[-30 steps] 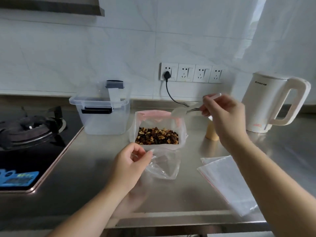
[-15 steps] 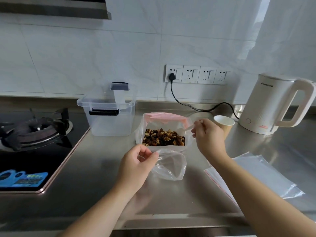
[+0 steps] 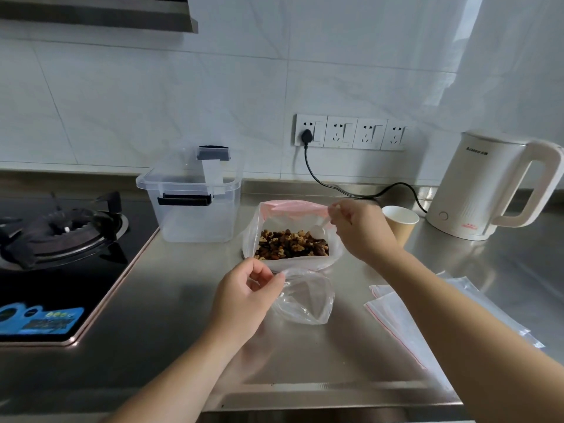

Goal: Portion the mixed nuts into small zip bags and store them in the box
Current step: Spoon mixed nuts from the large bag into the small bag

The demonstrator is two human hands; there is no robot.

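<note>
A large clear bag with a pink top [image 3: 276, 209] stands open on the steel counter, and brown mixed nuts [image 3: 291, 244] fill its bottom. My right hand [image 3: 360, 230] is at the bag's right side, pinching a white plastic spoon [image 3: 319, 230] whose bowl is down inside the bag over the nuts. In front of it my left hand [image 3: 244, 300] pinches the mouth of a small clear zip bag [image 3: 305, 297] that lies on the counter and looks empty. The clear storage box [image 3: 195, 206] with black latches stands behind and to the left, its lid leaning at the back.
A stack of flat zip bags [image 3: 406, 319] lies on the counter at the right. A paper cup [image 3: 401, 222] and a white electric kettle [image 3: 485, 184] stand behind my right hand, the kettle's cord running to a wall socket. A gas hob [image 3: 58, 236] fills the left.
My right hand came down from above the big bag and lowered the spoon into it, over the nuts. My left hand kept its hold on the small bag.
</note>
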